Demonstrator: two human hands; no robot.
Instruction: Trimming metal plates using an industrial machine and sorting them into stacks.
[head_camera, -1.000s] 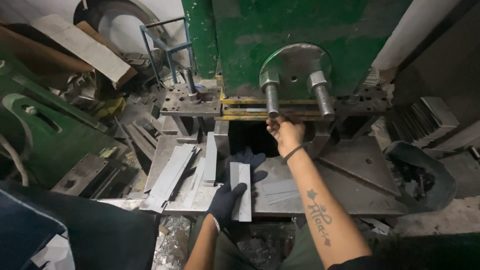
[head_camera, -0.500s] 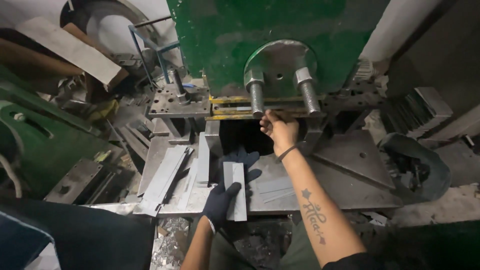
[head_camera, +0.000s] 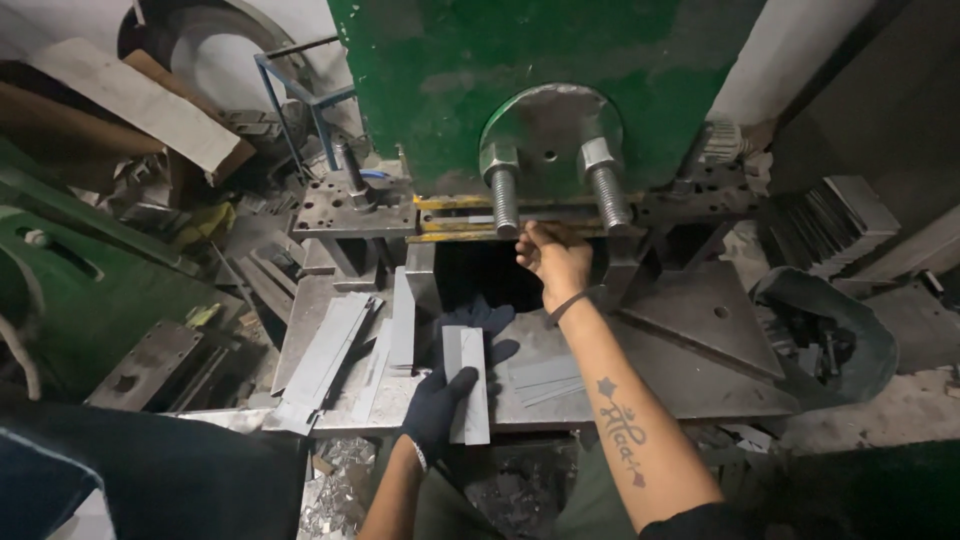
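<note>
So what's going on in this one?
A person stands at a green metal press. The gloved left hand holds a flat grey metal strip against the steel work table. The bare right hand reaches up to the yellow-edged die slot just below two large threaded bolts. More grey strips lie stacked to the left.
</note>
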